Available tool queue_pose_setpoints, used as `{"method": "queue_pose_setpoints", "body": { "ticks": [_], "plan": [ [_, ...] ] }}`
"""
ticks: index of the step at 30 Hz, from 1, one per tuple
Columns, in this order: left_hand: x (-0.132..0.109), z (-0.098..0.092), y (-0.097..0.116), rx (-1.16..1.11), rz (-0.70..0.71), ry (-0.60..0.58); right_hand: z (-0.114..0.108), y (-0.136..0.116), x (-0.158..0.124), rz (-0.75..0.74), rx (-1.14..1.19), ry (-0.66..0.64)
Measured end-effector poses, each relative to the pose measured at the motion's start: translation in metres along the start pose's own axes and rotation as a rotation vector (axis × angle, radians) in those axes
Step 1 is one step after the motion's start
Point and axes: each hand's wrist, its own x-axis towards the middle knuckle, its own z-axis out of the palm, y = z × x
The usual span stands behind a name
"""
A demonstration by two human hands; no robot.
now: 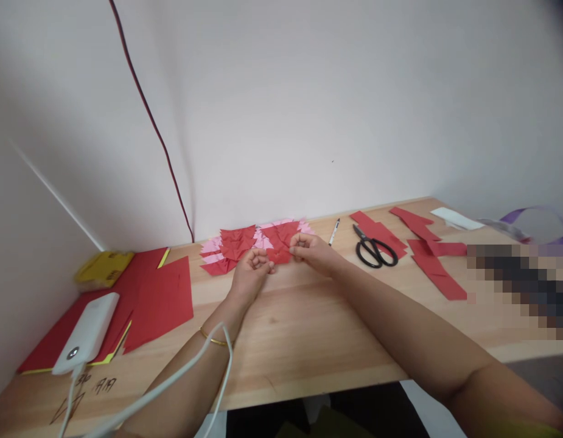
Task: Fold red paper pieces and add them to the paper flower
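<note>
My left hand (251, 271) and my right hand (311, 249) meet at the middle of the wooden table (308, 328), both pinching a small folded red paper piece (279, 254) between them. Just behind it lies a heap of folded red and pink paper pieces (238, 243) against the wall. A gold bangle (212, 339) circles my left wrist.
Black scissors (375, 249) and a pen (334, 231) lie to the right, with red paper strips (434, 267) beyond. Red paper sheets (157, 301), a white power bank (87, 331) with its cable, and a yellow packet (103, 267) are at the left.
</note>
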Motion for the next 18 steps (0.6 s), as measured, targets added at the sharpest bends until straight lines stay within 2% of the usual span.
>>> {"method": "queue_pose_setpoints", "body": {
  "ticks": [5, 7, 10, 13, 18],
  "plan": [
    [0.000, 0.000, -0.002, -0.156, -0.040, 0.050, 0.000, -0.002, 0.003, -0.101, 0.281, 0.187],
    [-0.001, 0.001, -0.003, -0.269, -0.059, 0.061, 0.005, -0.001, 0.003, -0.082, 0.314, 0.202],
    [-0.005, 0.006, -0.005, -0.387, -0.091, 0.055, 0.016, 0.005, -0.002, -0.002, 0.161, 0.109],
    [-0.009, 0.011, -0.006, -0.403, -0.108, 0.037, 0.026, 0.011, -0.007, -0.012, -0.030, -0.015],
    [-0.011, 0.011, -0.005, -0.359, -0.144, -0.026, 0.025, 0.014, -0.008, -0.068, -0.209, 0.017]
  ]
}}
